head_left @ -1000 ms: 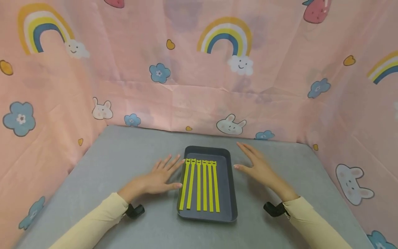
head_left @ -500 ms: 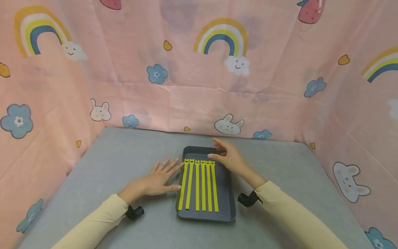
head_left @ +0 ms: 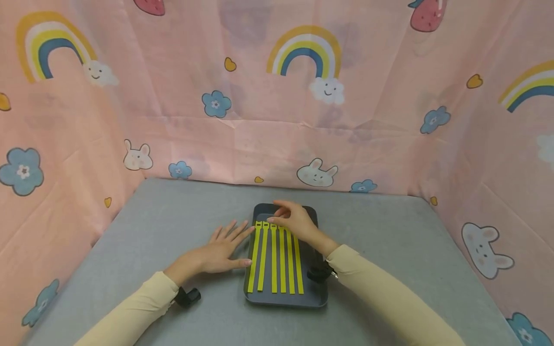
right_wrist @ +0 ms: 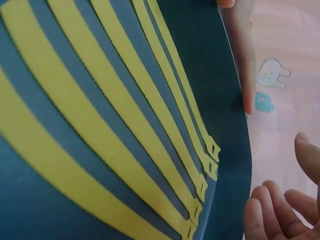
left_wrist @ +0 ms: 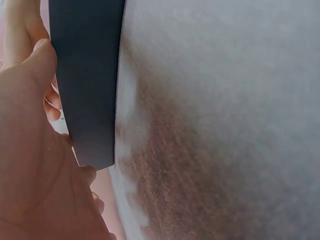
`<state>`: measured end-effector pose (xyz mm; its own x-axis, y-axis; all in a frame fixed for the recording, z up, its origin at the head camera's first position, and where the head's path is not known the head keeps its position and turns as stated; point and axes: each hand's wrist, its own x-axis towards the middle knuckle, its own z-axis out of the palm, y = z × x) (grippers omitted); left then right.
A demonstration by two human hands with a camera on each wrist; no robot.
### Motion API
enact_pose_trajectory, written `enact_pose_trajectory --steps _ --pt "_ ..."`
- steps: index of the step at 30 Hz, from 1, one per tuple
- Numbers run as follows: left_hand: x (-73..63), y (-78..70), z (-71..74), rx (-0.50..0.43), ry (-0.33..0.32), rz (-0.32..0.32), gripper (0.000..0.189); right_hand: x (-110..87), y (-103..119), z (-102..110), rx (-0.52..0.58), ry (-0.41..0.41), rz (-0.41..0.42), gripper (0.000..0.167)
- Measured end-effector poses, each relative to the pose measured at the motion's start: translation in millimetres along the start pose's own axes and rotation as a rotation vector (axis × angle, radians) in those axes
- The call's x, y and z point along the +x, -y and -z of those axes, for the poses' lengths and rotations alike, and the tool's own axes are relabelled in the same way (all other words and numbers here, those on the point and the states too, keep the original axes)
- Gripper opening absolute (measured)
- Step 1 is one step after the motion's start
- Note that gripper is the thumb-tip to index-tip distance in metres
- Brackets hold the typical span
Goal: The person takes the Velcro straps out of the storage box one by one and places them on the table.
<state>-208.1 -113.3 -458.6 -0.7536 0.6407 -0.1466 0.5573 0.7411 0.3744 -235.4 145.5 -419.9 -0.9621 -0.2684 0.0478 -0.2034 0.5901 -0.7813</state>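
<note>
A dark grey rectangular tray (head_left: 315, 290) lies on the table with several yellow hook-and-loop cable ties (head_left: 274, 259) side by side in it, slotted heads at the far end. My left hand (head_left: 216, 252) is at the tray's left rim, fingers spread and straight; its thumb meets the tray edge in the left wrist view. Over the far end of the tray hovers my right hand (head_left: 298, 223), near the tie heads and partly hiding those on the right. In the right wrist view its thumb and bent fingers (right_wrist: 272, 210) stand apart, holding nothing.
Grey cloth covers the table (head_left: 195, 202). Pink patterned curtain (head_left: 233, 144) closes in the back and both sides. A black wrist camera (head_left: 320, 272) on the right arm hangs over the tray's right side; another wrist camera (head_left: 188, 297) sits on the left arm.
From beyond the tray's right side, my right hand has moved left across its far end to the tie heads, its fingers bending. The left hand, tray and ties have stayed put.
</note>
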Motion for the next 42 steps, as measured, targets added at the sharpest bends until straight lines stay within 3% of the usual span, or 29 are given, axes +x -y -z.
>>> enact_pose_trajectory --steps 12,17,42 --pt "2.6 5.8 -6.0 -0.021 0.011 0.024 0.091 13.4 -2.5 -26.6 -0.012 0.022 -0.017 0.044" --pt "4.2 10.2 -10.5 -0.016 -0.017 0.012 0.091 16.8 -5.6 -35.9 -0.029 0.024 -0.021 0.041" --pt "2.3 8.4 -11.3 -0.049 -0.03 0.01 0.091 25.5 -10.7 -62.7 -0.07 -0.133 -0.053 0.032"
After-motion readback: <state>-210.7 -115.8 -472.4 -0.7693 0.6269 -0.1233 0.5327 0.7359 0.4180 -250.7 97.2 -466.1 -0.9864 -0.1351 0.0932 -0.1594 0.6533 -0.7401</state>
